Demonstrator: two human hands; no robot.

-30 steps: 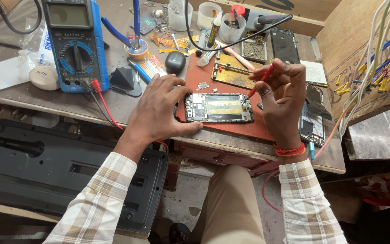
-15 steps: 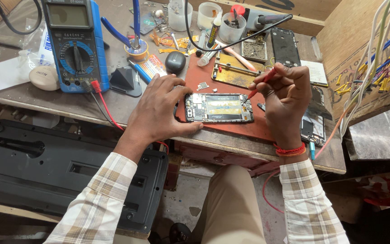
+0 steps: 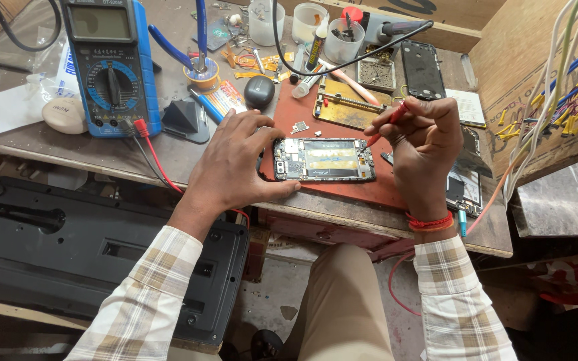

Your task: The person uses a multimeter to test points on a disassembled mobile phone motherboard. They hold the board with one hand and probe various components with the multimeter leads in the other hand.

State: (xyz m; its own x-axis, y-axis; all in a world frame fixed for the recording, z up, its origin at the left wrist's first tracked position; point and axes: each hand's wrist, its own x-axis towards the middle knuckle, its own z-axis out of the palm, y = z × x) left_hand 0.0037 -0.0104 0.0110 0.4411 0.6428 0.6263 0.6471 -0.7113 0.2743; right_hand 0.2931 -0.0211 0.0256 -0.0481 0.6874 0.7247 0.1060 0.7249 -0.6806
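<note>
Centre of frame: left hand (image 3: 235, 164) steadies an already opened phone (image 3: 324, 160) on the bench (image 3: 55, 144); right hand (image 3: 423, 144) pinches a red probe (image 3: 388, 122) at its upper right edge, back unfitted.

Opened phone (image 3: 324, 160): bare circuit board and metal shields, semi-gloss. Work mat (image 3: 362, 187): matt red-brown rubber-like sheet. Bench (image 3: 55, 144): worn, rough grey board. Multimeter (image 3: 110, 63): glossy blue plastic casing. Probe (image 3: 386, 124): smooth red plastic. Shirt sleeves (image 3: 148, 301): checked woven cloth.

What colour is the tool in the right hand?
Red; the tool in the right hand shows in the head view.
</note>
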